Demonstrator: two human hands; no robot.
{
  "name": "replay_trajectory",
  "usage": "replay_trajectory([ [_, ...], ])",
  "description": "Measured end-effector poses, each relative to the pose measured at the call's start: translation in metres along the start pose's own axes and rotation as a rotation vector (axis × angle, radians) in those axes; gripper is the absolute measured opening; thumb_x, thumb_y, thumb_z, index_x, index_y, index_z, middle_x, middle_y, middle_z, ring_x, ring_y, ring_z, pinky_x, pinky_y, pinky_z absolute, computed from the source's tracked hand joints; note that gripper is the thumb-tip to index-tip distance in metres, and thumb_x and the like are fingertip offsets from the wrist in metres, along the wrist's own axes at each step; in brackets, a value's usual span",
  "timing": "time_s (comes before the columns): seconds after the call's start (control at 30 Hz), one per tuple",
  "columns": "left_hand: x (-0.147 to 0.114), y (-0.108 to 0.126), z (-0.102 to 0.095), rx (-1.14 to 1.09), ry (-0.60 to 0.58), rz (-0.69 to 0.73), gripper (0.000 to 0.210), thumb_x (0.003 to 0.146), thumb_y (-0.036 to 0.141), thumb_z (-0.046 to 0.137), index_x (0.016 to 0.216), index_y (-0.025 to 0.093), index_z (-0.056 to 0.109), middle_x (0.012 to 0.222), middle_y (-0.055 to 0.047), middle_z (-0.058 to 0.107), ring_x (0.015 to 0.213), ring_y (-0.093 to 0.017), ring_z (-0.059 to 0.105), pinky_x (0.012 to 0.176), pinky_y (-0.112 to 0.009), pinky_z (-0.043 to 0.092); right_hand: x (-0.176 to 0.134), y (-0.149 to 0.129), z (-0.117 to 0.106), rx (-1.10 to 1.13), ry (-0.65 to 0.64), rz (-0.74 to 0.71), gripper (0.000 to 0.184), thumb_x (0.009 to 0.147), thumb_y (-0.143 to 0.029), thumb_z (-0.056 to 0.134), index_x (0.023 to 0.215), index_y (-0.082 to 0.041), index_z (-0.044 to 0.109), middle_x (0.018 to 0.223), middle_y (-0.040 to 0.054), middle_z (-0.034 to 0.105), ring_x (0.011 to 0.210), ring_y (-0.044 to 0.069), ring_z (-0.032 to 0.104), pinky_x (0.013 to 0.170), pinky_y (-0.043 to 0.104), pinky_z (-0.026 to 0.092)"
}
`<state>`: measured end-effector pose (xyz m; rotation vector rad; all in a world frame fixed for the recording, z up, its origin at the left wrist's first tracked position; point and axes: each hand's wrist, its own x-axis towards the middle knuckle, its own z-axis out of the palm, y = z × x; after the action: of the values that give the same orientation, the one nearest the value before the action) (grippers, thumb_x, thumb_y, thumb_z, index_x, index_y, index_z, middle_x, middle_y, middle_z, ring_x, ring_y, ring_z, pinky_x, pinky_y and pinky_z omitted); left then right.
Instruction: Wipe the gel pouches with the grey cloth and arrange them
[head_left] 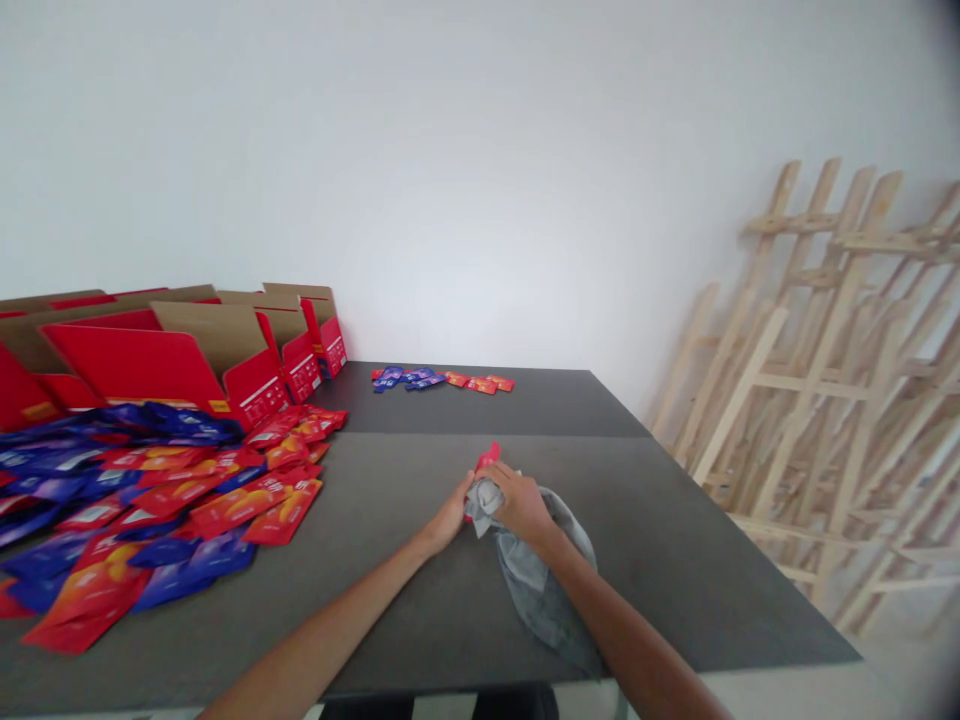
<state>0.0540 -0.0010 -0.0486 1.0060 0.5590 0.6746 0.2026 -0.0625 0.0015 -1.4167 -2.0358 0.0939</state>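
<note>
At the middle of the dark table, my left hand (pixel 452 512) is closed on the edge of a red packet (pixel 489 456), which is mostly covered. My right hand (pixel 523 503) grips a bunched grey cloth (pixel 541 590) and presses it against the packet. The rest of the cloth trails under my right forearm toward the table's front edge. Only the top of the packet and a thin strip of its lower side show between my hands.
A large heap of red and blue packets (pixel 217 490) covers the left of the table (pixel 390 620). Open red cardboard boxes (pixel 142 350) stand behind it. A small row of packets (pixel 442 380) lies at the back. Wooden easels (pixel 817 380) lean beyond the right edge.
</note>
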Motion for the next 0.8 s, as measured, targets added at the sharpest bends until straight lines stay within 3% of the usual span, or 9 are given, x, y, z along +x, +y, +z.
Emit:
replay_trajectory([
  [0.13,-0.009,-0.013,0.005,0.042,0.068,0.107,0.058,0.076,0.076,0.062,0.089,0.02,0.071,0.083,-0.008,0.07,0.078,-0.022,0.064,0.083,-0.034,0.048,0.002,0.008,-0.006,0.021,0.246,0.133,0.04,0.082,-0.003,0.047,0.112,-0.024,0.063,0.111,0.0074,0.068,0.102,0.024,0.065,0.086,0.032,0.05],
  [0.23,-0.01,-0.014,0.009,0.024,0.051,0.107,0.058,0.08,0.075,0.059,0.089,0.019,0.071,0.08,-0.008,0.07,0.071,-0.02,0.064,0.075,-0.033,0.048,0.003,0.014,-0.011,0.001,0.285,0.132,0.04,0.081,-0.003,0.047,0.113,-0.021,0.063,0.11,0.0085,0.068,0.104,0.024,0.064,0.088,0.032,0.05],
  [0.3,-0.01,-0.011,0.011,-0.035,0.041,0.153,0.054,0.081,0.071,0.059,0.098,0.022,0.072,0.086,-0.008,0.071,0.082,-0.023,0.067,0.08,-0.034,0.049,0.003,0.013,-0.012,-0.006,0.173,0.052,0.042,0.079,-0.003,0.049,0.114,-0.021,0.064,0.11,0.0071,0.068,0.103,0.022,0.065,0.087,0.03,0.051],
  [0.43,-0.009,0.004,0.011,-0.149,0.044,0.167,0.058,0.08,0.071,0.058,0.109,0.023,0.072,0.096,-0.009,0.073,0.096,-0.027,0.069,0.083,-0.036,0.051,0.0,-0.004,-0.004,-0.031,-0.198,-0.178,0.043,0.079,-0.006,0.057,0.116,-0.026,0.067,0.116,0.0031,0.069,0.103,0.022,0.066,0.086,0.028,0.05],
  [0.5,-0.01,0.01,0.01,-0.181,0.038,0.138,0.059,0.081,0.069,0.058,0.108,0.02,0.073,0.095,-0.01,0.073,0.095,-0.028,0.069,0.082,-0.036,0.052,0.0,-0.012,0.0,-0.055,-0.244,-0.231,0.043,0.079,-0.006,0.058,0.115,-0.027,0.068,0.113,0.0026,0.07,0.1,0.023,0.067,0.082,0.027,0.05],
  [0.57,-0.011,0.013,0.011,-0.199,0.029,0.13,0.054,0.083,0.064,0.06,0.104,0.016,0.073,0.095,-0.011,0.074,0.096,-0.027,0.069,0.085,-0.035,0.051,0.0,-0.014,0.002,-0.082,-0.166,-0.208,0.043,0.081,-0.005,0.056,0.114,-0.028,0.068,0.111,0.0031,0.071,0.098,0.023,0.068,0.079,0.027,0.051],
  [0.67,-0.012,0.014,0.014,-0.192,0.041,0.137,0.045,0.085,0.053,0.065,0.099,0.012,0.073,0.097,-0.01,0.075,0.098,-0.025,0.068,0.092,-0.033,0.047,0.001,-0.005,-0.002,-0.085,0.068,-0.067,0.042,0.082,-0.004,0.051,0.115,-0.026,0.066,0.114,0.0047,0.07,0.099,0.023,0.068,0.08,0.028,0.052],
  [0.8,-0.014,0.012,0.019,-0.181,0.022,0.104,0.038,0.091,0.044,0.062,0.107,0.012,0.072,0.101,-0.009,0.075,0.095,-0.022,0.068,0.093,-0.032,0.046,0.001,0.016,-0.013,-0.05,0.297,0.062,0.041,0.081,-0.004,0.05,0.114,-0.022,0.065,0.113,0.0074,0.07,0.103,0.024,0.067,0.083,0.029,0.053],
])
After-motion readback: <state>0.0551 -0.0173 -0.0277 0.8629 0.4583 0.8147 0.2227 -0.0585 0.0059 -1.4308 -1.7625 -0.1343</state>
